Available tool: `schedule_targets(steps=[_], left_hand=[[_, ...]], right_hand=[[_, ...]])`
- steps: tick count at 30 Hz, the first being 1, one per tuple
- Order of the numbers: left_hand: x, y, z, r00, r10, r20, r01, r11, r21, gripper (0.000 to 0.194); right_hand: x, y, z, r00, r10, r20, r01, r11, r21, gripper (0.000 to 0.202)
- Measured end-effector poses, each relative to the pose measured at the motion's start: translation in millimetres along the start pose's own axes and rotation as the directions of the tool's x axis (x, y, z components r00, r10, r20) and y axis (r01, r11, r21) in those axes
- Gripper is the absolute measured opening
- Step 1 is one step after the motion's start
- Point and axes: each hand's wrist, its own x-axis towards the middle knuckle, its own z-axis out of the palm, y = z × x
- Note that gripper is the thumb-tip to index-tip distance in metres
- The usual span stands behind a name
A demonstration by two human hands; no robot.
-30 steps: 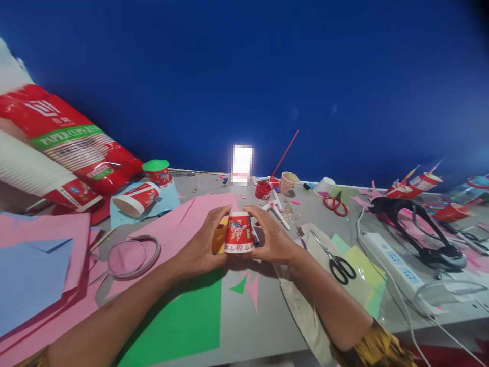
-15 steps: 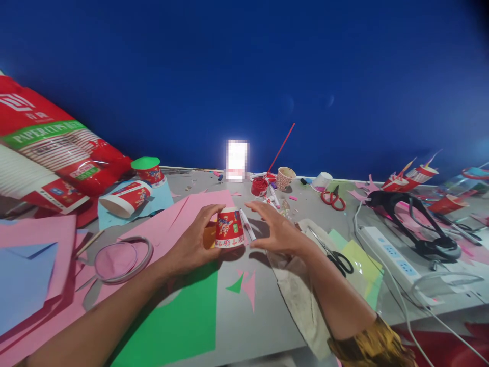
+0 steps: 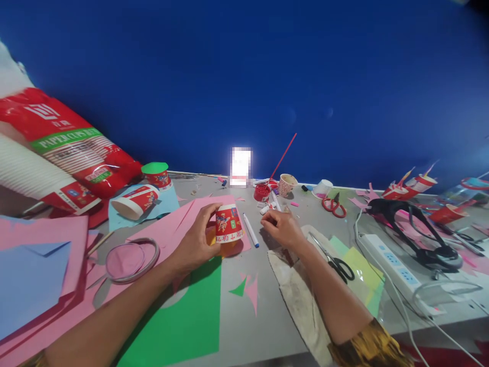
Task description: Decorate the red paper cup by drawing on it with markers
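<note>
My left hand (image 3: pixel 200 232) is closed around the side of a red printed paper cup (image 3: pixel 228 224). The cup is upside down, its wide rim facing the table, slightly tilted above a piece of orange paper (image 3: pixel 229 250). To its right a white marker with a blue tip (image 3: pixel 251 230) lies on the table. My right hand (image 3: pixel 282 229) is low over the table beyond that marker, fingers curled in; whatever they may hold is hidden. Just past it lie several small white pens and caps (image 3: pixel 269 206) beside a red paint jar (image 3: pixel 262 192) with a red stick in it.
Green paper (image 3: pixel 191 316) and pink sheets (image 3: pixel 183 219) cover the left side, with a tape ring (image 3: pixel 153 260) on them. Black-handled scissors (image 3: pixel 340 267) rest on a cloth (image 3: pixel 298 290) at right. Beyond are a power strip (image 3: pixel 393 260) and a black head strap (image 3: pixel 416 234). Bagged paper cups (image 3: pixel 72 137) stand far left.
My right hand has drawn away from the cup and curled its fingers near the pens. My left hand keeps the cup, now raised a little. The view has shifted slightly.
</note>
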Motion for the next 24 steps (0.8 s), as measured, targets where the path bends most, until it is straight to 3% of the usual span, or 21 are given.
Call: schedule_targets(steps=[11,18,24], left_hand=[[1.0,1.5,-1.8,1.000,0.023,-0.004,-0.022,0.998,0.063,0.077],[-1.1,9.0,-1.4,0.999,-0.022,-0.038,0.025,0.998,0.063,0.077],[-2.3,7.8,0.6,0.997,0.067,-0.038,-0.061,0.990,0.127,0.076]], right_hand=[[-0.5,-4.8,-2.1,0.993,0.019,0.116,-0.005,0.992,-0.126,0.010],[-1.8,-9.1,-3.1,0.990,0.015,0.143,0.009,0.986,-0.169,0.011],[-1.8,-8.3,-0.7,0.984,-0.006,0.180,0.039,0.983,-0.181,0.011]])
